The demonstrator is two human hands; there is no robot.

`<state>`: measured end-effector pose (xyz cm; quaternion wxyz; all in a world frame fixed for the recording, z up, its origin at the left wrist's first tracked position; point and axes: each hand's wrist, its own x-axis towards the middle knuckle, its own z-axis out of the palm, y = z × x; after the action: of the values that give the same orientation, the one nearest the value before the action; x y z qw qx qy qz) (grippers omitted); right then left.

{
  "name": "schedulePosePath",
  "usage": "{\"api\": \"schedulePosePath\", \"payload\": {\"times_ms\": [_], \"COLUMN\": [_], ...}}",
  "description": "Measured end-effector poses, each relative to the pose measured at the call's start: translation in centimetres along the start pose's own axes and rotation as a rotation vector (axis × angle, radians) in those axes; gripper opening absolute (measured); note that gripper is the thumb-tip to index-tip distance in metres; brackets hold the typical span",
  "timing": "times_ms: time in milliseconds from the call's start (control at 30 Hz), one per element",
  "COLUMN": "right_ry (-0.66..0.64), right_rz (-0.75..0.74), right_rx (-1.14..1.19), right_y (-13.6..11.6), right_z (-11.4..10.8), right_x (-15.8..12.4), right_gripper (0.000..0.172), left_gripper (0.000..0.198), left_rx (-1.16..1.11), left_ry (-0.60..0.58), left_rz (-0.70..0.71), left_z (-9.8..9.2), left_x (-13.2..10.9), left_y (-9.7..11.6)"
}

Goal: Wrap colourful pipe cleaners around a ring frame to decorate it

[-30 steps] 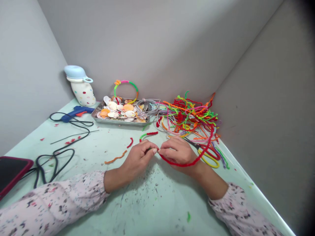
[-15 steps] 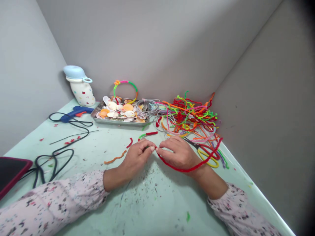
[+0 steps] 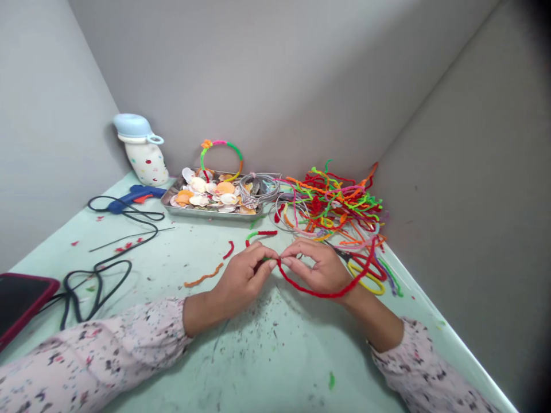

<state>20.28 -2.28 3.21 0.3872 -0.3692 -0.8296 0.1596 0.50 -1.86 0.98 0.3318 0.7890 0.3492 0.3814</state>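
Close in front of me, my left hand (image 3: pixel 249 274) and my right hand (image 3: pixel 317 267) meet with fingertips pinched together. Both are closed on one end of a fuzzy red pipe cleaner (image 3: pixel 322 295). Its length sags in a curve below my right hand and rises over the wrist to the right. The exact spot between the fingertips is too small to make out. Just beyond my left hand shows a green-and-red pipe cleaner piece (image 3: pixel 267 233), partly hidden by the hand. A short red piece (image 3: pixel 228 249) and an orange piece (image 3: pixel 204 276) lie to the left.
A metal tray (image 3: pixel 210 215) holds seashells, with a multicoloured pipe cleaner ring (image 3: pixel 236 150) standing in it. Right of it are coiled wire (image 3: pixel 253 198), a pipe cleaner heap (image 3: pixel 340 198) and scissors (image 3: pixel 365 279). Leftward: bottle (image 3: pixel 146 163), blue glue gun (image 3: pixel 123 202), black cord (image 3: pixel 97 269), red-edged device (image 3: pixel 26 304).
The red pipe cleaner's free end has swung a little left and upward. My fingertips have shifted slightly on the held end, and the whole view has moved slightly.
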Motion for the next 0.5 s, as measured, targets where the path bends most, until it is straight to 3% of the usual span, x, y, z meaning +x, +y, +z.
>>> {"api": "schedulePosePath", "payload": {"times_ms": [167, 500], "right_ry": [-0.046, -0.145], "right_rz": [0.064, 0.161], "right_rx": [-0.026, 0.002], "right_y": [-0.17, -0.48], "right_z": [0.11, -0.15], "right_x": [0.04, 0.18], "right_gripper": [0.008, 0.006], "left_gripper": [0.012, 0.012], "left_rx": [-0.078, -0.052], "left_ry": [0.017, -0.026], "left_rz": [-0.094, -0.1], "left_z": [0.34, 0.32], "left_x": [-0.25, -0.49], "left_y": [-0.27, -0.56]}}
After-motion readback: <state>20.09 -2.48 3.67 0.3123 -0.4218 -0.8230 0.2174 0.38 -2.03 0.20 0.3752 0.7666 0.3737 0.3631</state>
